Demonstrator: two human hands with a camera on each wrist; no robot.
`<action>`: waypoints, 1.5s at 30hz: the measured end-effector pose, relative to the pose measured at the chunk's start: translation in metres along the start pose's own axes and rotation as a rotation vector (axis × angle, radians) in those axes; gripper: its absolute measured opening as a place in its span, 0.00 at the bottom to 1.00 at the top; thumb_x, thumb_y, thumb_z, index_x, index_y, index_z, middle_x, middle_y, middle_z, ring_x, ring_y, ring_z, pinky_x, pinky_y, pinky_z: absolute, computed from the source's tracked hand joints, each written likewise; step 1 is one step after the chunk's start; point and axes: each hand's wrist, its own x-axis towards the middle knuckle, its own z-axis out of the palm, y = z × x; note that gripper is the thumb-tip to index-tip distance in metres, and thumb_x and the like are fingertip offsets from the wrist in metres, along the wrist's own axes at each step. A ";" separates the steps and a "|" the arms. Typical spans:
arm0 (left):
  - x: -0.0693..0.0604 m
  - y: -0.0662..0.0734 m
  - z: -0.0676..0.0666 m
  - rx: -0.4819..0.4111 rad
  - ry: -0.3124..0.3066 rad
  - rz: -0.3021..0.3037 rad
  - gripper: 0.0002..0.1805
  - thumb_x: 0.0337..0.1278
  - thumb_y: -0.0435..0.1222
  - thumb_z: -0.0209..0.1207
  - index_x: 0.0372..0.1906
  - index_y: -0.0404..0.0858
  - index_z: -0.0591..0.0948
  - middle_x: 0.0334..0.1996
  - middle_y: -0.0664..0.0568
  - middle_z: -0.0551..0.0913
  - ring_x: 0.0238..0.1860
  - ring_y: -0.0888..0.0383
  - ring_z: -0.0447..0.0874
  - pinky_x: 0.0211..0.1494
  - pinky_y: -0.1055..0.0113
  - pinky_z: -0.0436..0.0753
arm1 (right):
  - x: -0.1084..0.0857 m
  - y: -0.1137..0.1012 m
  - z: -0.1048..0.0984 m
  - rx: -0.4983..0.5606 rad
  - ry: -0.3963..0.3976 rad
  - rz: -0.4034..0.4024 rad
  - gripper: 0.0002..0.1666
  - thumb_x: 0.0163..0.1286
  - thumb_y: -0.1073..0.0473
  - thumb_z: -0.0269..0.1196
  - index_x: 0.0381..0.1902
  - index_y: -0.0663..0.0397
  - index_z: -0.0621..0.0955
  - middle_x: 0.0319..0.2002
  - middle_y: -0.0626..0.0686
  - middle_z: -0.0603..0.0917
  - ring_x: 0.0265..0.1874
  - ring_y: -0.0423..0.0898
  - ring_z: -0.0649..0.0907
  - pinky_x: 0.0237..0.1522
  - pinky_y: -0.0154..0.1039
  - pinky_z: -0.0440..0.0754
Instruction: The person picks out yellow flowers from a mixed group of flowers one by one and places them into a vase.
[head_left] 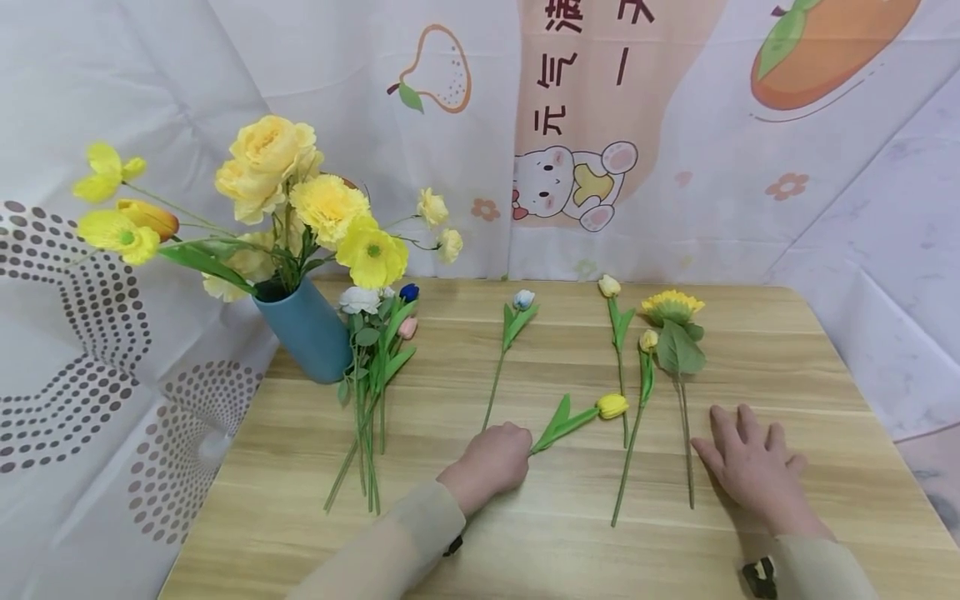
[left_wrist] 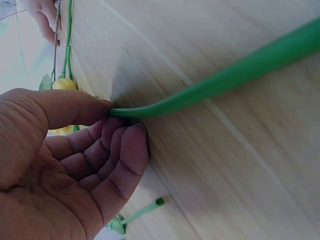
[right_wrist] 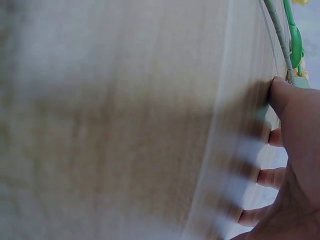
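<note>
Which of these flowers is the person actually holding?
The bright yellow tulip outside the blue vase, its stem pinched in the left hand. The other flowers stand in that vase or lie ungripped on the table.

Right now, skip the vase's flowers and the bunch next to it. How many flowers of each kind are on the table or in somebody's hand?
Pale blue tulip, cream tulip, pale yellow tulip, bright yellow tulip in the left hand's grip: 4 tulips
Sunflower: 1
Total: 5 flowers
</note>
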 end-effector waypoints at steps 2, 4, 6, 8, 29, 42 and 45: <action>0.000 -0.002 -0.001 0.010 -0.009 -0.001 0.07 0.65 0.28 0.58 0.32 0.36 0.84 0.24 0.52 0.79 0.21 0.59 0.71 0.21 0.65 0.76 | 0.000 -0.001 0.000 -0.002 0.006 -0.001 0.42 0.81 0.34 0.45 0.76 0.58 0.56 0.72 0.81 0.49 0.63 0.94 0.49 0.44 0.93 0.46; 0.001 -0.004 -0.001 0.019 -0.016 0.000 0.07 0.66 0.28 0.58 0.33 0.36 0.83 0.25 0.51 0.80 0.22 0.59 0.72 0.23 0.65 0.77 | 0.001 -0.001 -0.001 -0.002 0.007 -0.002 0.42 0.81 0.34 0.45 0.76 0.58 0.56 0.72 0.81 0.49 0.63 0.94 0.49 0.44 0.94 0.45; 0.001 -0.007 -0.002 0.027 -0.017 0.007 0.07 0.66 0.29 0.57 0.33 0.37 0.83 0.26 0.52 0.79 0.23 0.59 0.72 0.25 0.65 0.77 | 0.002 -0.001 -0.001 -0.002 0.000 0.000 0.42 0.81 0.34 0.45 0.76 0.58 0.56 0.72 0.81 0.48 0.63 0.94 0.48 0.45 0.94 0.45; 0.001 -0.009 -0.002 0.043 -0.013 0.025 0.07 0.66 0.28 0.57 0.33 0.37 0.83 0.26 0.52 0.80 0.24 0.59 0.73 0.27 0.65 0.78 | 0.002 0.000 0.000 0.001 -0.009 0.002 0.43 0.81 0.33 0.44 0.77 0.58 0.55 0.72 0.81 0.47 0.63 0.94 0.47 0.45 0.94 0.44; -0.024 -0.031 -0.055 0.494 0.341 0.237 0.06 0.62 0.29 0.63 0.37 0.43 0.86 0.32 0.53 0.87 0.31 0.58 0.83 0.26 0.65 0.82 | 0.003 -0.005 -0.002 0.039 -0.015 0.002 0.42 0.82 0.35 0.43 0.77 0.59 0.54 0.73 0.81 0.45 0.64 0.94 0.44 0.45 0.94 0.40; -0.055 -0.062 -0.130 0.611 0.805 0.368 0.09 0.60 0.22 0.62 0.39 0.38 0.84 0.38 0.48 0.87 0.38 0.51 0.85 0.37 0.61 0.86 | -0.001 0.002 0.003 0.040 -0.018 0.007 0.43 0.82 0.34 0.42 0.79 0.57 0.51 0.73 0.81 0.43 0.64 0.94 0.42 0.43 0.94 0.39; -0.062 -0.069 -0.146 0.630 0.895 0.366 0.09 0.64 0.22 0.59 0.40 0.37 0.84 0.39 0.47 0.87 0.40 0.49 0.86 0.41 0.58 0.87 | 0.000 0.002 0.003 0.033 -0.021 0.010 0.44 0.82 0.34 0.42 0.79 0.58 0.50 0.73 0.81 0.43 0.64 0.94 0.42 0.43 0.94 0.40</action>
